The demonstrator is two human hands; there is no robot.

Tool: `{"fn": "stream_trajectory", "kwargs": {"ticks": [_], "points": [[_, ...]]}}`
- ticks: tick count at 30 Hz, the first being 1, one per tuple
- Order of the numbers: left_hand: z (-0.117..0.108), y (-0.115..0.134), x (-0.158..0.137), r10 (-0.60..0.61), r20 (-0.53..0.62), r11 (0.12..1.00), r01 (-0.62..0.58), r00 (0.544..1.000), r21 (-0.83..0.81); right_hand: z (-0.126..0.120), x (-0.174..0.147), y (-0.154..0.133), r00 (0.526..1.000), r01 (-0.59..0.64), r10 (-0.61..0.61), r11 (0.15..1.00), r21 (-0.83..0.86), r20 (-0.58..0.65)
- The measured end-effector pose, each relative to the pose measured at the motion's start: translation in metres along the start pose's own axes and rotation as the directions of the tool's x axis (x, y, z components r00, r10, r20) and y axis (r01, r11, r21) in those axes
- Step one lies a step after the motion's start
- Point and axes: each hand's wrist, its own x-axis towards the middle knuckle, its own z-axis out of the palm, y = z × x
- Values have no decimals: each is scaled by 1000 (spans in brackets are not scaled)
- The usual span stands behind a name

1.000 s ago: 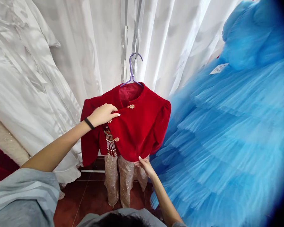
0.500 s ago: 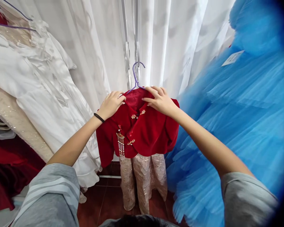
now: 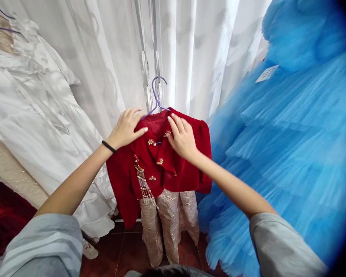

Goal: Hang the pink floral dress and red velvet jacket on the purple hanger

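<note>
A short red velvet jacket (image 3: 190, 175) with beaded clasps and a dangling beaded tassel (image 3: 144, 184) hangs on a purple hanger (image 3: 156, 98). My left hand (image 3: 127, 129) rests at the jacket's left shoulder by the collar, fingers stretched and thumb apart. On the other side of the neckline, my right hand (image 3: 183, 136) lies against the collar beside an upper clasp, its fingers extended. The front of the jacket is partly apart below the upper clasps. Shiny pinkish trousers (image 3: 168, 223) hang beneath the jacket.
White dresses (image 3: 43, 104) hang on the left, a champagne sequined garment (image 3: 14, 169) below them. A tiered blue tulle gown (image 3: 276, 154) fills the right side. Behind the jacket are white curtains (image 3: 103, 46) and metal hanging rails (image 3: 141, 27). The floor (image 3: 112, 250) has dark red tiles.
The view has shifted, so everything sits further left. My right hand has slid lower along the collar toward the clasp. My left fingers have loosened, and the jacket's front and tassel have swung.
</note>
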Motion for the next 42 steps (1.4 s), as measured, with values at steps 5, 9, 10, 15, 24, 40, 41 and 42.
{"fn": "stream_trajectory", "kwargs": {"ticks": [5, 9, 10, 15, 24, 40, 41, 42], "points": [[14, 27, -8, 238, 237, 952, -275, 942, 136, 49, -89, -33, 969, -238, 239, 971, 17, -70], [16, 33, 4, 122, 166, 992, -122, 978, -12, 65, -109, -37, 946, -314, 317, 948, 62, -70], [16, 33, 7, 80, 130, 994, -69, 988, -85, 61, -108, -42, 943, -297, 312, 947, 124, -118], [20, 36, 15, -87, 36, 959, 94, 996, -268, 45, -89, -95, 940, -78, 201, 912, 402, -275], [38, 57, -46, -1, -108, 990, 17, 994, 141, 93, -77, -117, 984, -176, 121, 749, 639, 129], [15, 22, -64, -473, 219, 698, 515, 853, -498, 120, -277, -48, 354, -669, 416, -514, 538, 838], [16, 22, -65, -484, 230, 683, 529, 844, -504, 121, -278, -52, 335, -671, 423, -520, 529, 842], [18, 22, -65, -489, 233, 692, 536, 841, -484, 123, -279, -55, 319, -674, 429, -524, 521, 845]]}}
